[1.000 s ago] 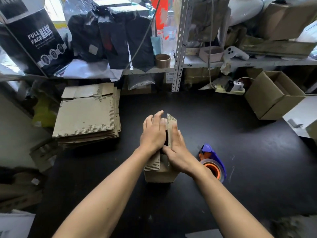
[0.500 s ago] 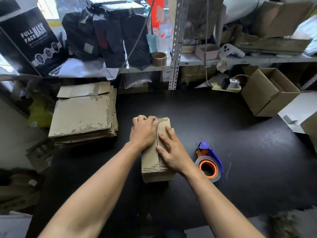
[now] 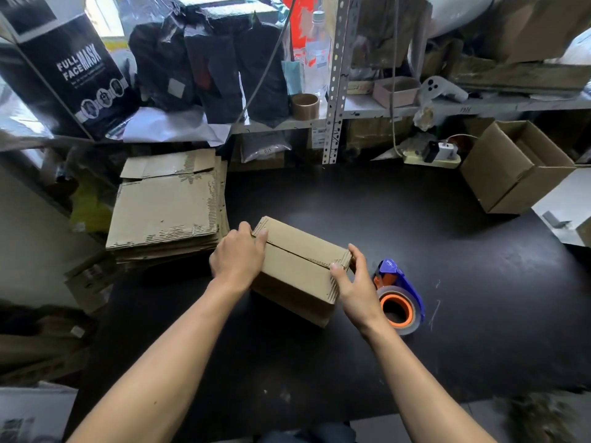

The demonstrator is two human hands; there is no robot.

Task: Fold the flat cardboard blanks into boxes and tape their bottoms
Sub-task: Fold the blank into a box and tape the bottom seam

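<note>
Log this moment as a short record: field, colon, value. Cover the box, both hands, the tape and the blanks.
box: folded cardboard box on the black table, flaps closed, seam on top, no tape visible on it
left hand: left hand grips the box's left end
right hand: right hand grips its right end
tape: tape dispenser lies on the table just right of the right hand, untouched
blanks: stack of flat blanks left of the box

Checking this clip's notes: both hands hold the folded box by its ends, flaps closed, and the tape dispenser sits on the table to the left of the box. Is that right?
Not quite. The head view shows the tape dispenser lying on the table to the right of the box, just beyond the right hand. The rest stands: the left hand and the right hand hold the box by its ends, flaps closed.
</note>
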